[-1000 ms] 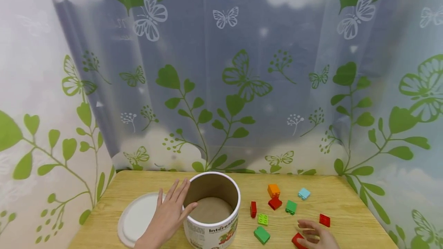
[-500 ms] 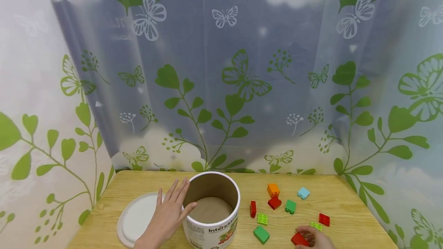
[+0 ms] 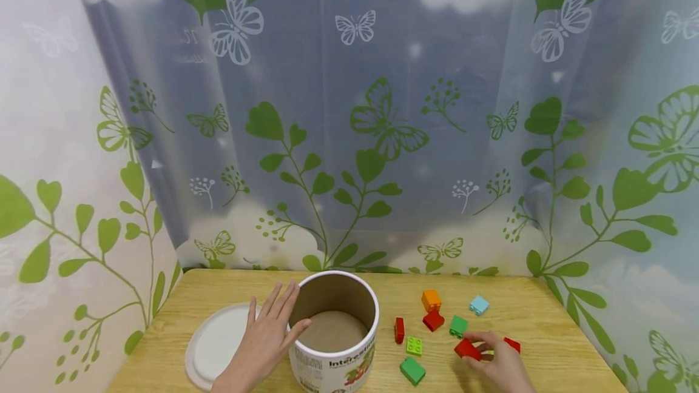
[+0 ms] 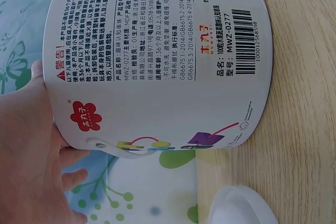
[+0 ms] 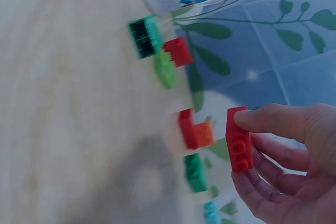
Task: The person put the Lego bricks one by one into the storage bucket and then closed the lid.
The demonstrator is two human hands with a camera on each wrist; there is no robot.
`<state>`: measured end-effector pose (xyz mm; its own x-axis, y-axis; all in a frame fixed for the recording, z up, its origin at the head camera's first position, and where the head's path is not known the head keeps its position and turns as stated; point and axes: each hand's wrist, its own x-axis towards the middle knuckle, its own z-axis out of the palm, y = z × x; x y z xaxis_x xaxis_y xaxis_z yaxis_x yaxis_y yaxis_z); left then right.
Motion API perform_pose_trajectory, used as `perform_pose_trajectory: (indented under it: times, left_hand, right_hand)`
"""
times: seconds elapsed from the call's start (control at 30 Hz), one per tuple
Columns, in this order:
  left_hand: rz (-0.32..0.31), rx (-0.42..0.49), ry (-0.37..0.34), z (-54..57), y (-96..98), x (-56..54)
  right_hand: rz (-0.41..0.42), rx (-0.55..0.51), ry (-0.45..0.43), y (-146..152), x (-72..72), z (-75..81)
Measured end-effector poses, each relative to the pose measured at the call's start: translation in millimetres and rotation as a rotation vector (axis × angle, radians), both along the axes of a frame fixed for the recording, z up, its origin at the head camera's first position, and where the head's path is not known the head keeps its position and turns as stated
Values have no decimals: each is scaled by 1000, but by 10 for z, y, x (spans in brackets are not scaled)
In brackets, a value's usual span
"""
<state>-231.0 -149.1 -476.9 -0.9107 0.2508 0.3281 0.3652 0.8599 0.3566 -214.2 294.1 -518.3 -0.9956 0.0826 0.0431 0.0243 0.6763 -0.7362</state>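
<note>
My right hand (image 3: 499, 364) pinches a red toy building brick (image 3: 467, 349) between thumb and fingers, above the right side of the table. In the right wrist view the same red brick (image 5: 234, 137) shows its studs, with the thumb on its upper end. My left hand (image 3: 262, 339) rests at the left rim of a round white bucket (image 3: 311, 369), its fingers fairly straight and the thumb over the rim. The bucket's inside shows bare in the head view. The left wrist view shows printed labels on the bucket's wall (image 4: 157, 98).
Loose bricks lie right of the bucket: green (image 3: 412, 370), lime (image 3: 414, 345), red (image 3: 400, 330), orange (image 3: 431, 300), light blue (image 3: 479, 305) and others. A red brick (image 3: 512, 344) is partly behind my right hand. The white lid (image 3: 213, 344) lies left on the wooden table (image 3: 262, 284).
My right hand has taken hold of the red brick near the front edge and raised it, moving slightly away from me. The left hand stays at the bucket.
</note>
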Motion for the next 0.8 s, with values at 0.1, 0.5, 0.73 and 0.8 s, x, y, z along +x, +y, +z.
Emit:
perform_pose_trajectory:
  times: [0.1, 0.5, 0.73, 0.8]
  left_hand:
    - [-1, 3, 2, -1, -1, 3]
    - [1, 1, 8, 6, -1, 3]
    - [1, -5, 27, -17, -6, 4]
    - [1, -5, 30, -21, -7, 8]
  right_hand:
    - [8, 1, 22, -40, -45, 117]
    - [73, 12, 95, -229, -191, 454]
    - [116, -2, 120, -383, -251, 571]
    - [125, -6, 123, -431, -270, 599]
